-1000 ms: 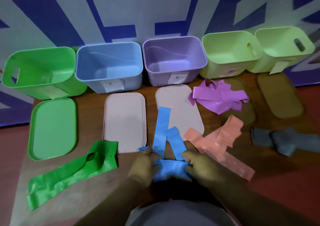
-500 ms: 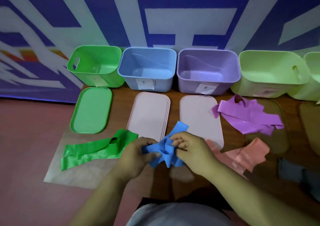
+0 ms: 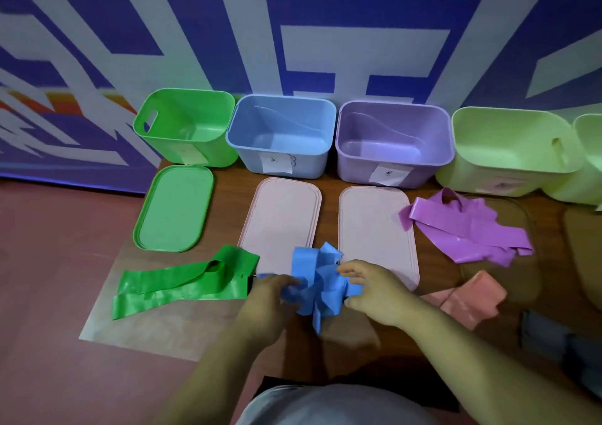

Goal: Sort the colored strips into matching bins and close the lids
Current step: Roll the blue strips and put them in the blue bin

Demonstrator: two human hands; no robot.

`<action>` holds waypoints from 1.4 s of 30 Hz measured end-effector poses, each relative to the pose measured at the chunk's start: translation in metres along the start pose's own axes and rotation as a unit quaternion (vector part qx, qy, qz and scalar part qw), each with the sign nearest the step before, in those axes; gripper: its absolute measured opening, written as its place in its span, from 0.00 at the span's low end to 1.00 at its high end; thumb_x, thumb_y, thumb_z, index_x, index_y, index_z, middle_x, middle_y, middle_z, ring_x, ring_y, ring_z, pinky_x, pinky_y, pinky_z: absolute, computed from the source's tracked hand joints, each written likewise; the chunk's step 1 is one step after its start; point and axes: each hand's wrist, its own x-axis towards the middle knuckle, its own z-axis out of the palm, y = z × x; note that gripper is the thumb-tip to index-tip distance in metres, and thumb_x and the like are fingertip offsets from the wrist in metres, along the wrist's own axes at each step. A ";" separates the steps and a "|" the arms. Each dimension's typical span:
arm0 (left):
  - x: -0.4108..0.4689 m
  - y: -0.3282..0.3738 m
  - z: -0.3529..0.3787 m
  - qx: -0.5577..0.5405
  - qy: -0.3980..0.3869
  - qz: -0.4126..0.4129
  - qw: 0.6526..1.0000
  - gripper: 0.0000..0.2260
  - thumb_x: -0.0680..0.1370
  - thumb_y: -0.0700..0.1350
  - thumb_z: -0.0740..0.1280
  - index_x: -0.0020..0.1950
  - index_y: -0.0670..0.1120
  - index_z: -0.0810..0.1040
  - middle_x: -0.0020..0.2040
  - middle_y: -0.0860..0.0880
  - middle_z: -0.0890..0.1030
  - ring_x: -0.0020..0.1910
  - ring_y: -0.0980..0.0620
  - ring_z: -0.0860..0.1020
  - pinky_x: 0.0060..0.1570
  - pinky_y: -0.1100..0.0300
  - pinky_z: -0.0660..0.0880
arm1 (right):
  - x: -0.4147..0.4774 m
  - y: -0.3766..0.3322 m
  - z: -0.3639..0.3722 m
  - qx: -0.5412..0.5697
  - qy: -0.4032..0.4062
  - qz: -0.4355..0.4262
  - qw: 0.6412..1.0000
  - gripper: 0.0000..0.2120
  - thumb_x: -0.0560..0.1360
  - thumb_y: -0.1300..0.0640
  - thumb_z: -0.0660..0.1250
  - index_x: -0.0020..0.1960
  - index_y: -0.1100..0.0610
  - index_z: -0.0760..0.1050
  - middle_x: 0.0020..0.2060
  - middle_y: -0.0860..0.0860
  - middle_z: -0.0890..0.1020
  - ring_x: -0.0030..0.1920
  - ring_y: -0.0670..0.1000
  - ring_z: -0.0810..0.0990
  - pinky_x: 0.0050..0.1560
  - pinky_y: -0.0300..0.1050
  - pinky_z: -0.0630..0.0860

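Near centre: blue strips (image 3: 317, 278), bunched into one wad above the table; left hand (image 3: 270, 294) and right hand (image 3: 374, 289) clasp it from either side, likely for a single carry. Far: blue bin (image 3: 309, 164), open, empty, with its lid (image 3: 280, 225) lying flat in front.

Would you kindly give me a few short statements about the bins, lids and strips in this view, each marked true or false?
1. Both the left hand and the right hand hold the bunched blue strips. True.
2. The blue bin already has strips in it. False: it is empty.
3. The green lid lies flat in front of the green bin. True.
4. The purple strips lie inside the purple bin. False: they lie on the table, outside it.
5. The green strips lie to the left of the left hand. True.
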 end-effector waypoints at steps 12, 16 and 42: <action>-0.011 0.048 -0.050 -0.005 0.077 0.094 0.993 0.18 0.72 0.38 0.70 0.50 0.61 0.74 0.46 0.61 0.80 0.43 0.62 0.78 0.43 0.67 0.75 | -0.004 -0.046 -0.009 0.020 0.055 -0.096 0.994 0.27 0.70 0.56 0.76 0.59 0.32 0.71 0.58 0.35 0.76 0.57 0.37 0.76 0.52 0.29 0.73; -0.015 0.076 -0.068 -0.043 0.078 0.116 0.989 0.19 0.73 0.37 0.73 0.52 0.60 0.73 0.45 0.62 0.81 0.43 0.60 0.80 0.43 0.70 0.74 | -0.003 -0.069 -0.020 0.008 -0.003 -0.141 0.990 0.33 0.68 0.52 0.75 0.67 0.32 0.65 0.64 0.31 0.72 0.65 0.39 0.73 0.64 0.37 0.72; -0.021 0.121 -0.070 0.098 0.113 0.110 0.983 0.10 0.74 0.45 0.72 0.43 0.58 0.73 0.36 0.59 0.78 0.36 0.58 0.75 0.34 0.62 0.71 | -0.043 -0.065 -0.077 0.085 0.035 -0.178 0.980 0.17 0.71 0.63 0.73 0.50 0.42 0.81 0.44 0.41 0.84 0.45 0.46 0.82 0.50 0.43 0.79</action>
